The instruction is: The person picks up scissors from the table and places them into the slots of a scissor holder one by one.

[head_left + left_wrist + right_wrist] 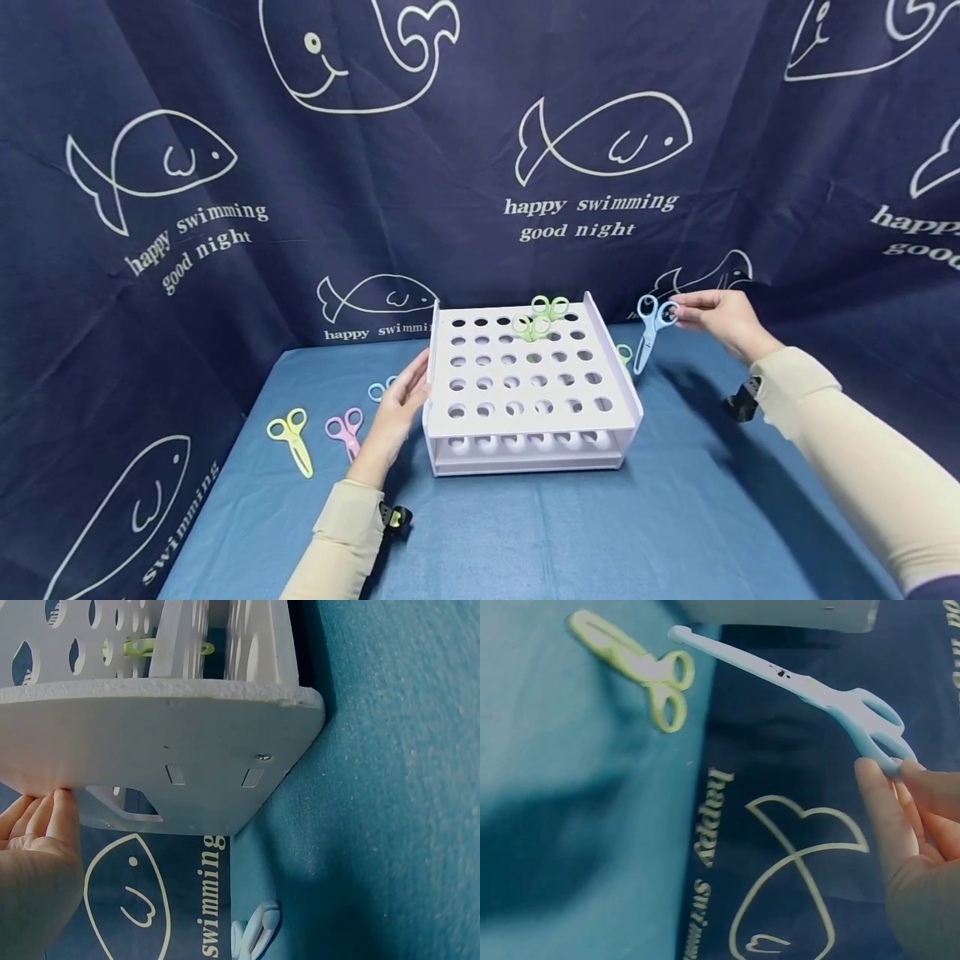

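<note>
My right hand pinches one handle loop of the light blue scissors between thumb and fingers, lifted with the blades downward. In the right wrist view the blue scissors hang from the fingertips beside green scissors lying on the table. My left hand rests with its fingertips against the left side panel of the white rack. The panel fills much of the left wrist view, fingertips near its cutout. Two green scissors stand handles up in the rack's rear holes.
Yellow scissors and pink scissors lie on the blue tablecloth to the left. Another light blue pair is partly hidden behind my left hand. A dark curtain with white fish prints stands behind the rack.
</note>
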Motion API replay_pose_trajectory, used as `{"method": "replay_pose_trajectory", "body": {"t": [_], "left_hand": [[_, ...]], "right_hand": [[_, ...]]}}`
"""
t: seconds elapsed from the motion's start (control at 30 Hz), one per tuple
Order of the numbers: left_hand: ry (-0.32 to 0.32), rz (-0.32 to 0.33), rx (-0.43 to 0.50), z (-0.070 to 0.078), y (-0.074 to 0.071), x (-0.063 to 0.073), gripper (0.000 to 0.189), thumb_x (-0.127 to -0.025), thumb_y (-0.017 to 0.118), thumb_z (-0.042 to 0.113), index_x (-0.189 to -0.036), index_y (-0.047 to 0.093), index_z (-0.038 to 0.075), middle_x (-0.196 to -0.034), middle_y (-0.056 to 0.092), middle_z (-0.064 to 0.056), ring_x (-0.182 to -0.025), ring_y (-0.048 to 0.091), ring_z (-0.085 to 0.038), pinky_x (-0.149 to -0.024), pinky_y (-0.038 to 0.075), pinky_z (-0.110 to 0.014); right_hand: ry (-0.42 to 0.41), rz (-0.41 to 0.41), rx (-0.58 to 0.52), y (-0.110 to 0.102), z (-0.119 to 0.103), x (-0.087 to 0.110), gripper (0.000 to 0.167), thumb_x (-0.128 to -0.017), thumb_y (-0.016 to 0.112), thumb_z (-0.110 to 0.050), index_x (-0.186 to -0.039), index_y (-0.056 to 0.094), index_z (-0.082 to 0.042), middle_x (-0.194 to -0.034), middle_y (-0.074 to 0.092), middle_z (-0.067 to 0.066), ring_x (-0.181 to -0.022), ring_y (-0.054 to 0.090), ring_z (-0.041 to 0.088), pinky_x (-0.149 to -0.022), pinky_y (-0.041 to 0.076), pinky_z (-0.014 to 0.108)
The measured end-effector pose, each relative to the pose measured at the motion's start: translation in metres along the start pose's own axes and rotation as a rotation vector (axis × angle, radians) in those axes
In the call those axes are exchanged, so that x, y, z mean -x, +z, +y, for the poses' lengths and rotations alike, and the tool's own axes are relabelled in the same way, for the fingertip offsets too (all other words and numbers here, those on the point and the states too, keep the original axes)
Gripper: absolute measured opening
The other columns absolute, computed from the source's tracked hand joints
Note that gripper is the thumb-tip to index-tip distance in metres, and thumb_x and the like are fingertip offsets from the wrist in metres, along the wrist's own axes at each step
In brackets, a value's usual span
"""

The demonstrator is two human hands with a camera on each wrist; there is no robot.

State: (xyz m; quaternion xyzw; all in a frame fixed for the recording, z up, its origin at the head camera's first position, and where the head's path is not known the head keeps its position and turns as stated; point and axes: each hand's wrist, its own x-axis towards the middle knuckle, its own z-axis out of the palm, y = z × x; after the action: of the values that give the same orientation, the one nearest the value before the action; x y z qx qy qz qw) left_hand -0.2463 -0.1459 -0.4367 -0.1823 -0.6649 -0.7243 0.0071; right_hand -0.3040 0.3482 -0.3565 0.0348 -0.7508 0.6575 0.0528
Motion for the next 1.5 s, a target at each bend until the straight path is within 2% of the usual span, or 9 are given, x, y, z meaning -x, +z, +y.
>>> {"method": "replay_pose_trajectory", "body": {"t": [0.23, 0.4, 0.6, 0.83, 0.93, 1.1, 1.2, 1.5], "left_hand": [[-0.018, -0.008, -0.015, 0.0, -0.002, 0.004, 0.053, -0.101, 0.047, 0.012, -0.151, 0.031, 0.008, -0.157, 0.032, -0.011, -0.145, 0.03, -0.023, -0.109, 0.033, -0.011], [-0.004, -0.012, -0.004, -0.001, -0.001, 0.004, 0.052, -0.101, 0.047, 0.012, -0.151, 0.032, 0.007, -0.157, 0.032, -0.012, -0.145, 0.03, -0.024, -0.109, 0.033, -0.012], [0.003, -0.004, 0.003, 0.0, 0.0, 0.001, 0.052, -0.101, 0.047, 0.012, -0.151, 0.032, 0.007, -0.157, 0.033, -0.012, -0.145, 0.03, -0.024, -0.109, 0.033, -0.012], [-0.006, 0.004, 0.015, 0.002, 0.002, 0.001, 0.052, -0.101, 0.046, 0.009, -0.151, 0.032, 0.006, -0.157, 0.032, -0.012, -0.145, 0.031, -0.023, -0.11, 0.033, -0.012], [-0.004, 0.003, 0.015, 0.001, 0.001, 0.001, 0.052, -0.101, 0.046, 0.009, -0.151, 0.031, 0.006, -0.157, 0.032, -0.012, -0.145, 0.03, -0.023, -0.11, 0.033, -0.013], [0.001, 0.002, 0.013, 0.001, 0.0, 0.001, 0.053, -0.101, 0.048, 0.011, -0.151, 0.031, 0.006, -0.157, 0.032, -0.013, -0.145, 0.03, -0.025, -0.11, 0.033, -0.013], [0.0, 0.001, 0.012, 0.0, 0.0, 0.0, 0.053, -0.101, 0.048, 0.01, -0.151, 0.032, 0.006, -0.157, 0.032, -0.013, -0.145, 0.03, -0.025, -0.109, 0.033, -0.013], [0.007, -0.003, 0.01, -0.001, 0.0, -0.001, 0.052, -0.1, 0.046, 0.008, -0.151, 0.033, 0.007, -0.157, 0.033, -0.011, -0.145, 0.031, -0.023, -0.111, 0.033, -0.016]], "right_hand": [[-0.004, -0.009, -0.126, 0.008, -0.02, 0.0, 0.026, -0.087, 0.062, 0.01, -0.087, 0.077, -0.012, -0.081, 0.074, -0.009, -0.072, 0.07, 0.003, -0.07, 0.06, 0.02], [-0.038, -0.032, -0.149, 0.014, -0.034, -0.004, 0.029, -0.088, 0.059, 0.012, -0.089, 0.076, -0.011, -0.082, 0.074, -0.008, -0.075, 0.071, 0.004, -0.071, 0.06, 0.021], [-0.063, -0.027, -0.11, 0.021, -0.055, -0.008, 0.028, -0.088, 0.06, 0.011, -0.091, 0.076, -0.012, -0.081, 0.074, -0.008, -0.076, 0.071, 0.004, -0.071, 0.06, 0.022], [-0.053, 0.013, 0.029, 0.028, -0.073, -0.005, 0.028, -0.09, 0.065, -0.001, -0.087, 0.077, -0.026, -0.08, 0.074, -0.014, -0.073, 0.071, 0.003, -0.07, 0.059, 0.019], [-0.056, 0.012, 0.059, 0.031, -0.077, -0.005, 0.027, -0.09, 0.065, -0.002, -0.088, 0.077, -0.027, -0.081, 0.074, -0.015, -0.073, 0.071, 0.002, -0.07, 0.059, 0.018], [-0.099, 0.022, 0.086, 0.039, -0.084, -0.007, 0.024, -0.089, 0.066, -0.002, -0.09, 0.076, -0.024, -0.082, 0.074, -0.015, -0.074, 0.07, 0.001, -0.071, 0.059, 0.018], [-0.107, 0.022, 0.066, 0.043, -0.087, -0.008, 0.022, -0.088, 0.067, -0.002, -0.091, 0.076, -0.022, -0.082, 0.074, -0.013, -0.076, 0.071, 0.001, -0.071, 0.059, 0.018], [-0.163, -0.016, -0.079, 0.057, -0.099, -0.021, 0.022, -0.085, 0.065, 0.01, -0.095, 0.076, -0.007, -0.084, 0.075, -0.004, -0.079, 0.072, 0.006, -0.072, 0.06, 0.022]]}}
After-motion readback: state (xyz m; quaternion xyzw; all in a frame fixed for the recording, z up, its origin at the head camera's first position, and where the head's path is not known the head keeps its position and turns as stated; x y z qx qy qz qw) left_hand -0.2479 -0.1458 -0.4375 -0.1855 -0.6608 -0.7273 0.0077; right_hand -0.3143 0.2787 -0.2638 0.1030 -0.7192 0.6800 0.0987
